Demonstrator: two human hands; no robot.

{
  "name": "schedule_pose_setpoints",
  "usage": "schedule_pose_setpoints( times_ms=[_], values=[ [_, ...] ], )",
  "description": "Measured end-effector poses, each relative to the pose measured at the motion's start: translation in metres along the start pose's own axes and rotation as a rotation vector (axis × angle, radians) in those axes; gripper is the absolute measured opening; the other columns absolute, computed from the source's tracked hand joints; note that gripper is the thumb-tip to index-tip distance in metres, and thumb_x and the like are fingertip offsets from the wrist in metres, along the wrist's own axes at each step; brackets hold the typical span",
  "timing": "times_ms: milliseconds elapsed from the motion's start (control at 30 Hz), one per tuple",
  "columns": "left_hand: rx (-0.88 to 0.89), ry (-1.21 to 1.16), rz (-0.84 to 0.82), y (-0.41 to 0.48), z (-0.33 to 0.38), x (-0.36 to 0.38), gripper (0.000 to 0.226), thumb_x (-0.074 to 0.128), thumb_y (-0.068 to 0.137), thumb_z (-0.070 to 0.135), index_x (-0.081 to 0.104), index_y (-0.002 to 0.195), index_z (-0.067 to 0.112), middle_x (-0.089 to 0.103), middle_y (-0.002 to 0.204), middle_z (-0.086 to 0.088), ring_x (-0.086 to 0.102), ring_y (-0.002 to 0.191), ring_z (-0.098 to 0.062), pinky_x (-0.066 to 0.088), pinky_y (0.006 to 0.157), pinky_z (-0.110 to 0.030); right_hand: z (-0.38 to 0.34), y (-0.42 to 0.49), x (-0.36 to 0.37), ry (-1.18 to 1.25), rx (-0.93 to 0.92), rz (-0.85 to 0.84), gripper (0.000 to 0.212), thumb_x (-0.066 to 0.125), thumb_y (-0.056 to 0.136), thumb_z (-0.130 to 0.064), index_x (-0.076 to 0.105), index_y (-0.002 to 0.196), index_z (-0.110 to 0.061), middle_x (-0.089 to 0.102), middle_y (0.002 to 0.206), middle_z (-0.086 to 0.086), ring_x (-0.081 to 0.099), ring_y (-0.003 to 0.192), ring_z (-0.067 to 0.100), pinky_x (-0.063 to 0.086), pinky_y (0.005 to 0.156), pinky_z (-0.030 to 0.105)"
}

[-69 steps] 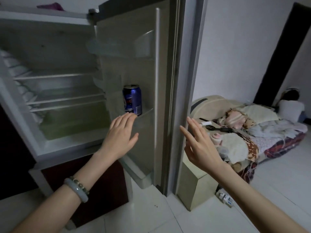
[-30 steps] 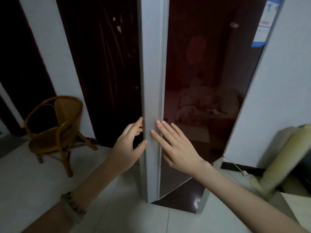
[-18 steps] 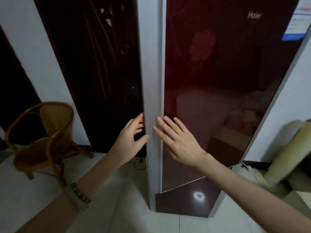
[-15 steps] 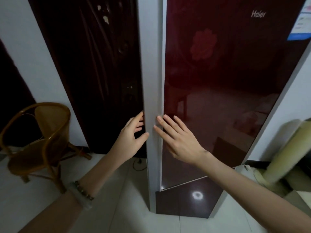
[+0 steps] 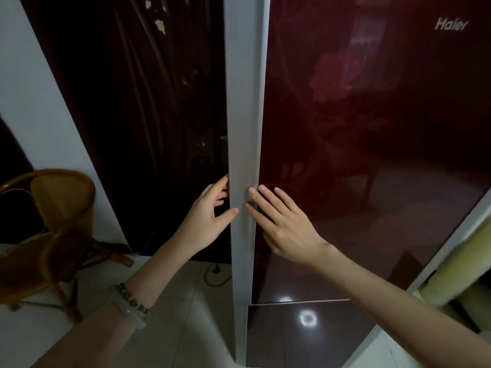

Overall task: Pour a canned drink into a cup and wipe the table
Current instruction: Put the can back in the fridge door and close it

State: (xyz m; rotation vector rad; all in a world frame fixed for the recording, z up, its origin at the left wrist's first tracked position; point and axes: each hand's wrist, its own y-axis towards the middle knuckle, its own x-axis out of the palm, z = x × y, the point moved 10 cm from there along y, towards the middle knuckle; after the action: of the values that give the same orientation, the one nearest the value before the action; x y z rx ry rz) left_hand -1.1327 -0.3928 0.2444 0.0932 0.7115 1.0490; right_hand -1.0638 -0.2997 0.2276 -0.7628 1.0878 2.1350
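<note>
No can or cup is in view. A fridge fills the middle and right, with a glossy dark red upper door (image 5: 372,128) and a grey vertical edge strip (image 5: 243,102). My left hand (image 5: 210,221) is at the strip's left side, fingertips against its edge and thumb tip on its face. Flat on the red door just right of the strip lies my right hand (image 5: 284,224), its fingers straight. Neither hand holds anything.
A wicker chair (image 5: 47,221) stands on the tiled floor at the left. A dark panel or curtain (image 5: 146,102) hangs behind the strip, with a cable (image 5: 215,272) on the floor below. The lower fridge door (image 5: 332,335) is under the red one. A cream padded object (image 5: 451,274) sits at the right.
2.3 s ago the fridge stood open with a blue can on its door shelf. Now the door's red front faces me. In the last second both hands stayed at its edge while the reflections shifted.
</note>
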Motion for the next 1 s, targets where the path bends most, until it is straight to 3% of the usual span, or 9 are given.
schedule_pose_setpoints(
  times_ms=[333, 733, 1000],
  values=[
    [0.001, -0.032, -0.008, 0.042, -0.027, 0.001, 0.065, 0.061, 0.089, 0.015, 0.029, 0.143, 0.030, 0.044, 0.124, 0.022, 0.046, 0.120, -0.003, 0.036, 0.103, -0.021, 0.021, 0.022, 0.032, -0.051, -0.023, 0.030, 0.064, 0.052, 0.077, -0.018, 0.043, 0.138, -0.006, 0.023, 0.152, 0.017, 0.018, 0.142, 0.032, 0.012, 0.117, 0.044],
    [0.062, 0.000, -0.007, 0.063, -0.033, 0.003, 0.066, 0.061, 0.089, 0.015, 0.023, 0.126, 0.055, 0.041, 0.122, 0.030, 0.044, 0.117, 0.009, 0.036, 0.100, -0.015, 0.031, 0.034, 0.050, -0.041, 0.007, 0.067, 0.063, 0.048, 0.077, -0.016, 0.042, 0.140, -0.007, 0.022, 0.151, 0.013, 0.019, 0.141, 0.031, 0.007, 0.118, 0.043],
    [0.084, 0.017, -0.024, 0.061, -0.032, 0.006, 0.067, 0.060, 0.089, 0.016, 0.021, 0.131, 0.052, 0.040, 0.125, 0.028, 0.044, 0.121, 0.002, 0.037, 0.104, -0.023, 0.029, 0.033, 0.052, -0.036, 0.007, -0.010, 0.067, 0.048, 0.075, -0.017, 0.040, 0.141, -0.006, 0.019, 0.152, 0.013, 0.016, 0.142, 0.033, 0.006, 0.118, 0.044]
  ],
)
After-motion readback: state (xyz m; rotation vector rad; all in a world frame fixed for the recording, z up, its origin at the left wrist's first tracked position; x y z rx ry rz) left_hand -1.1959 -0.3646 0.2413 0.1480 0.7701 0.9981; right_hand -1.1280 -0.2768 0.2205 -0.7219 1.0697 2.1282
